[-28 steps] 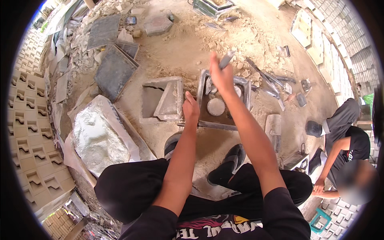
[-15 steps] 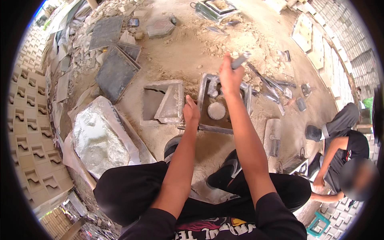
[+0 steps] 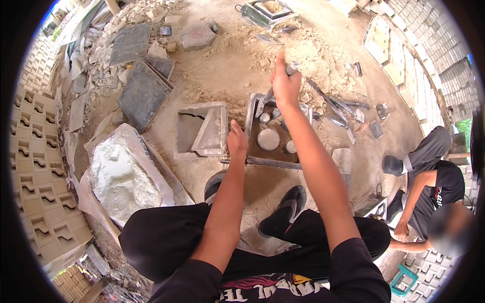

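Note:
My right hand (image 3: 286, 87) is closed round the handle of a grey metal trowel-like tool (image 3: 268, 96). Its narrow flat end reaches the far left inner corner of a rectangular moulding box (image 3: 270, 162). In that box sit a round pale disc (image 3: 269, 139) and several smaller round pieces, partly hidden by my right forearm. My left hand (image 3: 237, 140) rests at the box's left wall, one digit pointing away from me, and seems to grip the rim; its other fingers are mostly hidden. Left of it lies a second box (image 3: 226, 118) with a broken slab inside.
A sack of white powder (image 3: 124, 174) lies left, near dark plates (image 3: 144, 93) and rubble (image 3: 103, 76). Trowels (image 3: 268, 39) and more tools (image 3: 336, 113) lie on loose sand. Another person (image 3: 434, 187) sits at right. Stacked blocks (image 3: 43, 166) line the left.
My right hand has turned the tool, so its end now points down into the box's far left corner. Smaller round pieces in the box now show. My left hand stays at the wall.

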A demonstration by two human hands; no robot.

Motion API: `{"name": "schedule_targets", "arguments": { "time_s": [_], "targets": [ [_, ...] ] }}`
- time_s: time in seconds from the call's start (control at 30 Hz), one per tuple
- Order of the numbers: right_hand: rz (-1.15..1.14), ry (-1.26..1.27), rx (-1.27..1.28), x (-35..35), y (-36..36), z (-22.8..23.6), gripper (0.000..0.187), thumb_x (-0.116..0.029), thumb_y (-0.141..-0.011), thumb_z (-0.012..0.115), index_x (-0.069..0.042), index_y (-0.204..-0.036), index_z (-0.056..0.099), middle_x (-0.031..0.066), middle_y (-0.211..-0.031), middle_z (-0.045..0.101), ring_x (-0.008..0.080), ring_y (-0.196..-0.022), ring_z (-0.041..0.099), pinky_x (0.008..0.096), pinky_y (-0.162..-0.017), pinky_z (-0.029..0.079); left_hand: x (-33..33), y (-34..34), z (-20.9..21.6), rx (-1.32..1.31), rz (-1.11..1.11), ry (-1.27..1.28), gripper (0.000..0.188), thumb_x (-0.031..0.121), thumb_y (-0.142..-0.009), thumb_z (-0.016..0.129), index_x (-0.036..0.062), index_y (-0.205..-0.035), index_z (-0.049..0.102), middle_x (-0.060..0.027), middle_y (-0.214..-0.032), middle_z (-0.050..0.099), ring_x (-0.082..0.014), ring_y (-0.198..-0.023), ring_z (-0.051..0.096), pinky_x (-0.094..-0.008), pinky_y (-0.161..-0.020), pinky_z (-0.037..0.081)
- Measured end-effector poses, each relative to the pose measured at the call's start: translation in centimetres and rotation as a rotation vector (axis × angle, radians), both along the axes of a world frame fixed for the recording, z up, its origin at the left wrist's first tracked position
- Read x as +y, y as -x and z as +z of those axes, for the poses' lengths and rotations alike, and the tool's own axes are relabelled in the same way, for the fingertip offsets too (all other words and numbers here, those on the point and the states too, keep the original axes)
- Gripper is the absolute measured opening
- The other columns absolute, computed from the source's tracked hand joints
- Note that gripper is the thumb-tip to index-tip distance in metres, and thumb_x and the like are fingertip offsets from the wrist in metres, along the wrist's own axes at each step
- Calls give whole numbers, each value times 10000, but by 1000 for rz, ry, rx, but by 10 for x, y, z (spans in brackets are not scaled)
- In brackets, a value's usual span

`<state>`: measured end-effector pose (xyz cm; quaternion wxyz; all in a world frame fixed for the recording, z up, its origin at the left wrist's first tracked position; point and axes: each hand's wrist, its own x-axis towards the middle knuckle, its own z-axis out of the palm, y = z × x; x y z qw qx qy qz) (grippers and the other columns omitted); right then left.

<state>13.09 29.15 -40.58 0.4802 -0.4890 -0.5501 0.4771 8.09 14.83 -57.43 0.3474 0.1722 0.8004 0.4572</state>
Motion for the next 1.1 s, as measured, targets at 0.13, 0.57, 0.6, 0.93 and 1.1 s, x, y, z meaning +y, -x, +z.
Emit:
{"name": "schedule_targets", "arguments": {
  "time_s": [0.13,0.57,0.6,0.93,1.1],
  "targets": [
    [-23,-49,-26,-18,-5,2,569,-465,-934,558,-80,-526,458,-13,-486,451,99,-469,413,298,-477,329,2,1,-1,13,-44,98,814,588,-963,197,-77,-783,631,-284,-777,621,-458,-803,582,-504,-771,423],
    [-38,-165,-12,-10,-18,-19,553,-448,-939,559,-101,-539,402,-40,-498,397,74,-467,355,294,-466,301,2,-3,1,22,-20,82,810,577,-965,220,-108,-822,628,-335,-844,611,-499,-878,567,-529,-822,410],
    [40,-177,-112,-6,-23,-30,549,-435,-943,561,-100,-540,400,-40,-498,395,74,-467,353,293,-463,298,4,-5,5,15,-32,87,808,575,-965,220,-108,-841,634,-340,-865,613,-502,-902,569,-530,-835,411],
    [62,-177,126,-3,-16,14,482,-357,-965,551,-124,-574,393,-57,-492,368,46,-419,318,236,-404,244,37,7,13,193,-228,127,626,462,-980,232,7,-1070,652,-281,-1023,633,-471,-1002,572,-527,-888,439],
    [23,-190,103,1,-16,-7,464,-325,-949,583,-126,-571,403,-60,-490,375,38,-420,342,233,-403,248,36,4,24,185,-245,188,569,420,-981,253,22,-1085,647,-262,-1040,635,-464,-1008,571,-526,-890,441]
  ]
}}
